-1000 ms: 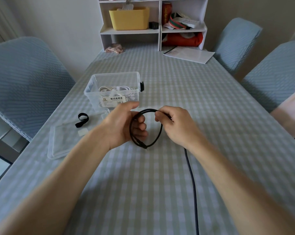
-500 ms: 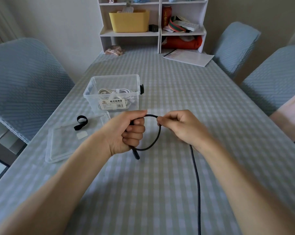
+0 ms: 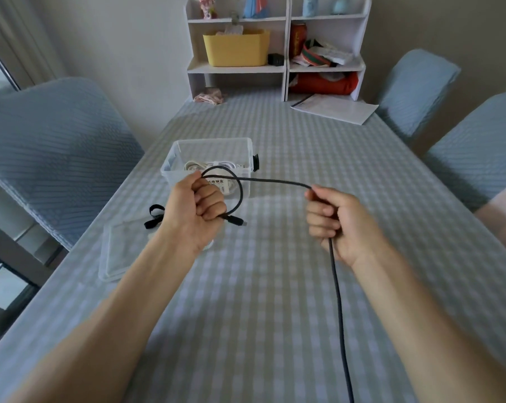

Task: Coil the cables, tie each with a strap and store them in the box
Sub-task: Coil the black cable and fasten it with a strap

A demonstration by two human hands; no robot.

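Both hands on the black cable (image 3: 277,180): left hand (image 3: 198,212) round one loop, right hand (image 3: 337,221) round the slack.

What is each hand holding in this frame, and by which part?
Both hold the black cable. The left hand grips the loop near the plug end; the right hand grips the run further along, with the rest trailing off the frame's bottom edge.

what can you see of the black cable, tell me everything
The black cable is thin, round and matte, rubbery by its look. The left hand grips one loop of it, with the plug end sticking out below the fist. From the loop it runs level across to the right hand, whose curled fingers hold it, then trails down over the checked tablecloth and out of the bottom of the picture. Its other end is out of view.
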